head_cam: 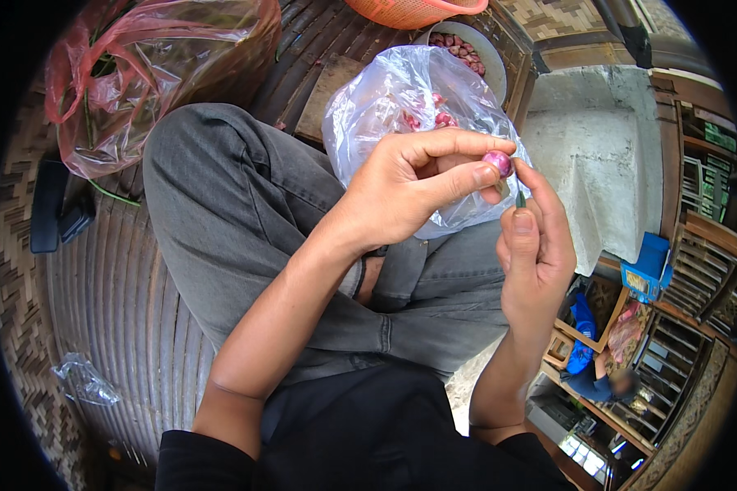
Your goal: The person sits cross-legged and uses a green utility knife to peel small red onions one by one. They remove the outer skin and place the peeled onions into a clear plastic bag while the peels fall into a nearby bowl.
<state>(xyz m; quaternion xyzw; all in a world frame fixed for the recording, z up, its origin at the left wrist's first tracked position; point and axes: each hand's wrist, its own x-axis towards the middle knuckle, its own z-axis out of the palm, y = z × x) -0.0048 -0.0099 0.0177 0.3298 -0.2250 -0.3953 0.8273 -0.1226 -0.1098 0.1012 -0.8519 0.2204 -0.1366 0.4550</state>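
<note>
Between the thumb and fingers of my left hand (399,190) is a small purple-red shallot (496,163). My right hand (537,258) grips a small knife (521,197) with a green handle. Its thin blade is beside the shallot, partly hidden by my fingers; whether it touches the skin I cannot tell. Below my hands, a clear plastic bag (368,116) rests against my crossed legs, with reddish shallots or skins (445,119) showing in it. Behind the bag stands a pale round bowl (497,77) holding several shallots (457,52).
An orange plastic basket (399,15) sits at the back. Wooden board (325,95) lies by the bag. Red plastic bag (159,80) with green stalks is at left, near dark flat objects (48,205). Concrete block (596,141) stands right. Another person (596,380) is farther off.
</note>
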